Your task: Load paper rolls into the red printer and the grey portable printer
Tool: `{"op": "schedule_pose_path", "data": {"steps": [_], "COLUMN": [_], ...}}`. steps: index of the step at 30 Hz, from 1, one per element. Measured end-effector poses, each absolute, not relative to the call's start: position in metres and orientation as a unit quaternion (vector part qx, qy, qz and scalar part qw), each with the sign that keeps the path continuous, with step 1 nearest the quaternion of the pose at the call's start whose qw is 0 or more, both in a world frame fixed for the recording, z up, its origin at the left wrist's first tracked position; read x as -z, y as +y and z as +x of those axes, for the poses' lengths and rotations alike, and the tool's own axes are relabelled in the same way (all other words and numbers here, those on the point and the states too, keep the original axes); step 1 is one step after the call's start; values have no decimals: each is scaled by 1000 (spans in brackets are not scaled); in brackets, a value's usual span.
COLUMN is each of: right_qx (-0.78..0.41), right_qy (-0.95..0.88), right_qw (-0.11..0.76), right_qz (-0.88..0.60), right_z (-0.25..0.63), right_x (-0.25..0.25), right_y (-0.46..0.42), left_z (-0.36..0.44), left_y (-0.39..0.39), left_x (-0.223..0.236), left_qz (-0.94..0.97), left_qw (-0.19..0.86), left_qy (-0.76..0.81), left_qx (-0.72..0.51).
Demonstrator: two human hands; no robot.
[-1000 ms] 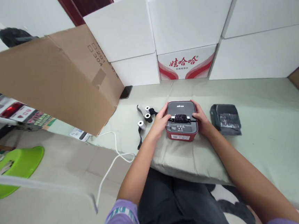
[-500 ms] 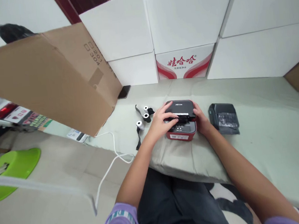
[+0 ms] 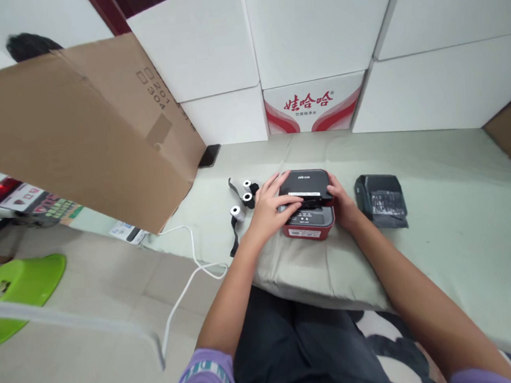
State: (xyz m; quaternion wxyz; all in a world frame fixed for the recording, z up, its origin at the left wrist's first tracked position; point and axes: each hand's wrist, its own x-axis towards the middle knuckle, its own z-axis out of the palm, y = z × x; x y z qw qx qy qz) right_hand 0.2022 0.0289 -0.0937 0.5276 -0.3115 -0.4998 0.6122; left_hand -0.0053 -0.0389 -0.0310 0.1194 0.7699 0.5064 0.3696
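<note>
A small red and black printer with a white label on its front stands on the cloth-covered surface before me. Its black lid sits slightly raised at the front, where a dark gap shows. Across the lid's left side lies my left hand, gripping it, with its index finger and thumb at the gap. My right hand is closed around the printer's right side, fingers mostly hidden behind it. Left of the printer are several small white paper rolls with black straps.
A dark, plastic-wrapped item lies right of my right hand. White boxes form a wall behind, with a brown cardboard sheet at left. A phone lies by it; a white cable trails over the front edge.
My view has shifted slightly. The fingers of my left hand have moved a little on the lid; both hands stay on the printer.
</note>
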Motion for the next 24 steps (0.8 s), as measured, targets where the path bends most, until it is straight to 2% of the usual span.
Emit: {"op": "schedule_pose_path", "data": {"steps": [6,13,24], "right_qx": [-611,-624,-631], "right_qy": [-517,-515,-501], "right_qw": [518,495,486], "right_qz": [-303,-316,-339], "right_z": [206,209,210], "right_x": [100,104,103], "right_y": [33,35,38], "left_z": [-1,0,1], "left_y": [-37,-27,-30], "left_x": [36,48,46], "left_qz": [656,537,460], "left_qw": [287,472,531], "left_qy": [544,466,451], "left_qx": [-437,-521,-551]}}
